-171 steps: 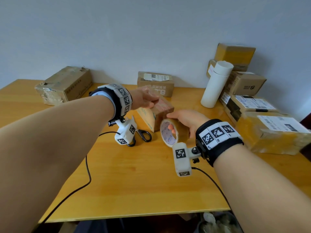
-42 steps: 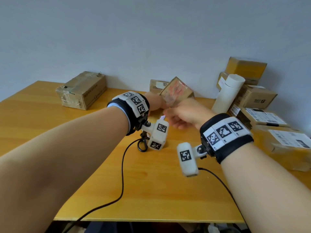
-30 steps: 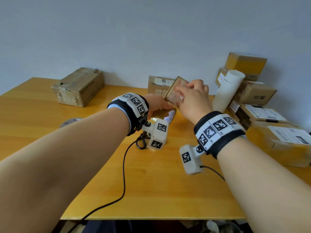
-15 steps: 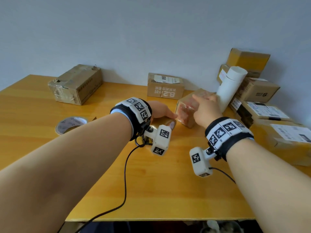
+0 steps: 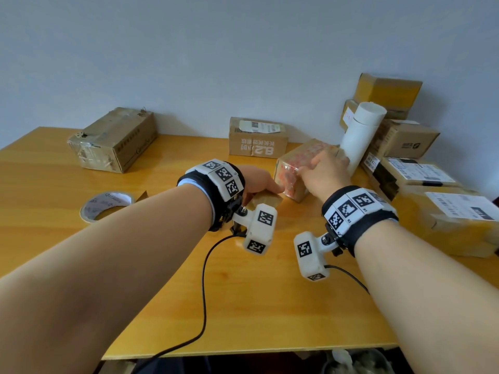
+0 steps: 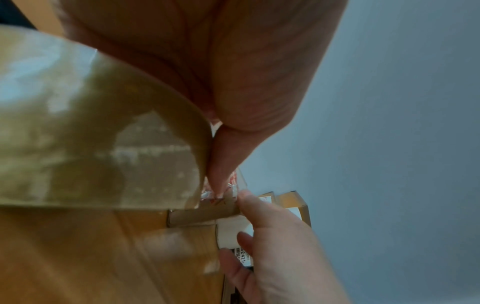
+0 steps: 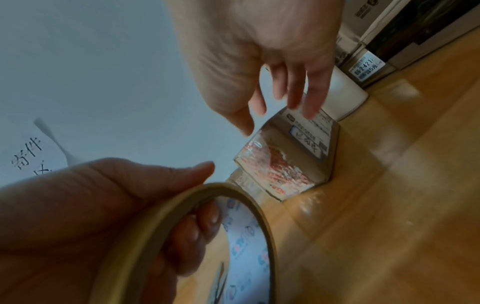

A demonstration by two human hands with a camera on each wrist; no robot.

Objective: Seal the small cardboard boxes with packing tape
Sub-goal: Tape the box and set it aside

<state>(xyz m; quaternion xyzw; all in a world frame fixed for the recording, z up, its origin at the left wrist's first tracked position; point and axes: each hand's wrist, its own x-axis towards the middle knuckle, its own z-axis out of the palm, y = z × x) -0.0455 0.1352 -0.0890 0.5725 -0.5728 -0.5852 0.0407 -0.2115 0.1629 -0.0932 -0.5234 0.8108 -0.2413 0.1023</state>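
Note:
A small cardboard box (image 5: 290, 171) wrapped in red-printed tape stands on the wooden table (image 5: 243, 306), just left of a white tube. My right hand (image 5: 321, 171) is over its top right with straight, relaxed fingers (image 7: 311, 102); whether they touch the small box (image 7: 283, 164) I cannot tell. My left hand (image 5: 256, 182) grips a roll of brown packing tape (image 5: 266, 202) low over the table beside the box. The tape roll (image 6: 103, 144) fills the left wrist view, and in the right wrist view the left hand's (image 7: 116, 195) thumb and fingers curl round the roll's (image 7: 249, 197) rim.
A second tape roll (image 5: 108, 205) lies flat at the left. A long box (image 5: 113, 140) sits back left and a labelled box (image 5: 258, 141) back centre. The white tube (image 5: 359, 136) and stacked parcels (image 5: 405, 141) crowd the right, with a big parcel (image 5: 453, 220) nearer.
The small box, held up and turned in the air a second ago, now stands on the table by the white tube. My right hand has loosened its grip. The left hand keeps the tape roll.

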